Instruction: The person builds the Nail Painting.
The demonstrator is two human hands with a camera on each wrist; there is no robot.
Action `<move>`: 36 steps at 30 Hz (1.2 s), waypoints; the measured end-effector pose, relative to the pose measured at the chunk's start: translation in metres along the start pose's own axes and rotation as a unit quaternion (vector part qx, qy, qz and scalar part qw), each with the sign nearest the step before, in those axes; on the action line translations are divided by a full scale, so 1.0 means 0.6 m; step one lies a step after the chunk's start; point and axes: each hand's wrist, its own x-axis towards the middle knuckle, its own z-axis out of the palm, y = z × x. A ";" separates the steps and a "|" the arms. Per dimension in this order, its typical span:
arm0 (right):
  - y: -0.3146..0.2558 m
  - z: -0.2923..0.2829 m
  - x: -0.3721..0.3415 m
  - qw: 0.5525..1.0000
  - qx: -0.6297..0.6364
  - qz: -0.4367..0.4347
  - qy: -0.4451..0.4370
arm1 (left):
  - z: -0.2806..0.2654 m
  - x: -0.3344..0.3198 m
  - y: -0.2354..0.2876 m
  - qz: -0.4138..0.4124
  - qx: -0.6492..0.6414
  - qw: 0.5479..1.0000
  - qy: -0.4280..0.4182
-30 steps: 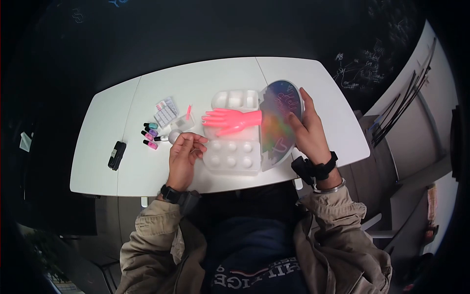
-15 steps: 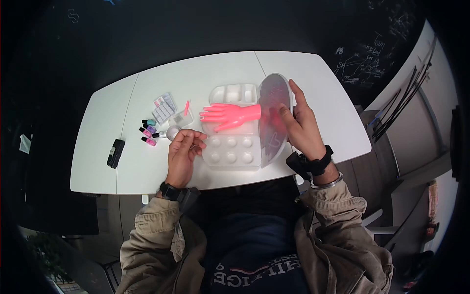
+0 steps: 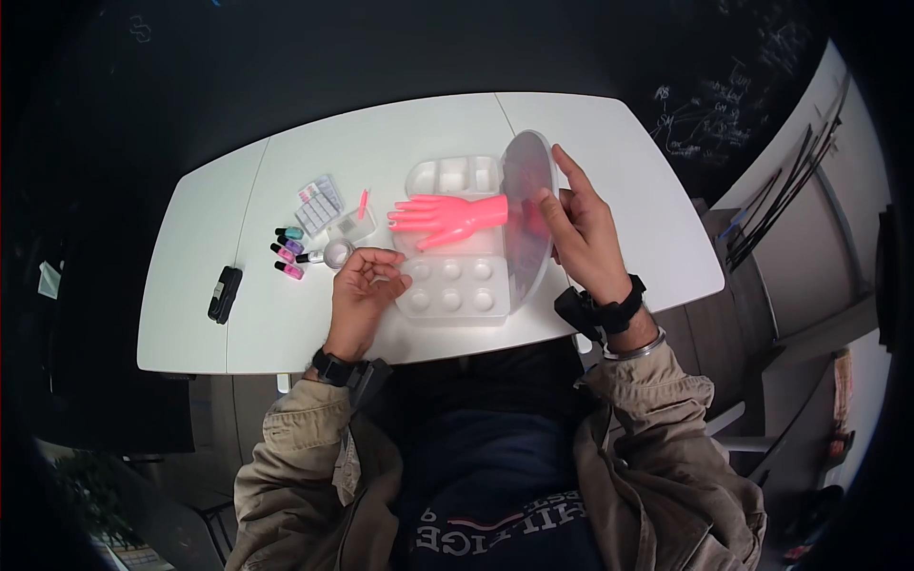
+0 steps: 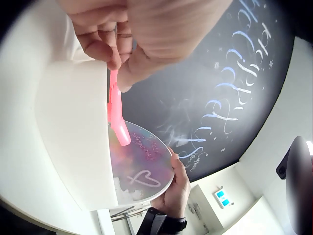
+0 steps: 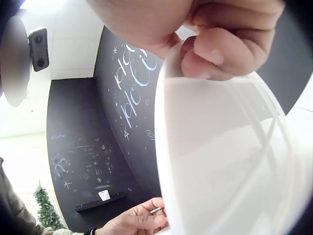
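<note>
A white molded case [image 3: 405, 309] with round wells and compartments lies open on the table. Across its middle rests a pink model hand [image 3: 452, 219], fingers pointing left. The hinged lid [image 3: 526, 167], oval at its outer edge with a shiny decorated inner face, stands tilted up at the right. My right hand [image 3: 590, 238] grips the lid's outer edge, thumb over the inner face. In the right wrist view its curled fingers [image 5: 220, 51] lie against the lid's white back. My left hand [image 3: 367, 295] is loosely curled at the case's left edge, holding nothing visible.
Left of the case are several nail polish bottles [image 3: 284, 253], a clear compartment box [image 3: 321, 205], a small clear box [image 3: 354, 226], a pink stick [image 3: 364, 203] and a round whitish piece [image 3: 338, 252]. A black case [image 3: 224, 295] lies farther left on the white table [image 3: 190, 228].
My right hand has swung the lid up and leftward, so its inner face looks narrower now. My left hand stays near the case, its thumb moved slightly to the right.
</note>
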 end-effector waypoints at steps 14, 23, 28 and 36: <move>0.031 0.023 0.006 0.997 -0.022 -0.070 -0.022 | -0.001 0.001 0.002 -0.009 0.036 0.999 0.000; 0.006 0.035 -0.004 0.995 -0.058 -0.054 -0.064 | -0.003 0.001 0.002 -0.017 0.043 0.999 -0.003; 0.004 0.037 -0.004 0.995 -0.062 -0.048 -0.055 | -0.004 0.001 0.002 -0.018 0.049 0.999 -0.005; -0.009 0.037 -0.001 0.997 -0.045 -0.009 -0.055 | -0.003 0.002 0.007 -0.042 0.051 0.998 -0.006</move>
